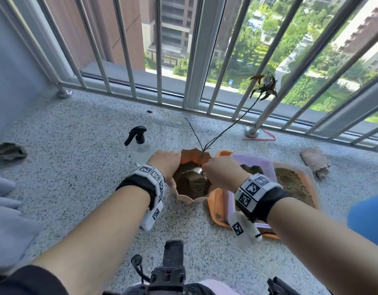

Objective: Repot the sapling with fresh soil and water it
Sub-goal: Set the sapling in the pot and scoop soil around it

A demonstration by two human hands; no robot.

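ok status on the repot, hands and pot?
Left hand grips pot rim. Right hand holds metal scoop over soil, beside sapling. Spray bottle untouched, left of pot. Nothing in the way.

Speckled rough stone floor [81, 150], shiny metal railing [128, 45], matt orange plastic pot [190, 199], clear glossy plastic spray bottle [141, 147], translucent plastic tub [266, 165], crumbly soil [294, 184].

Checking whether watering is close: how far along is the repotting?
The sapling already stands in the pot, which holds soil. Left hand grips the rim; right hand works a metal scoop inside. More soil waits in the tray; the spray bottle stands untouched.
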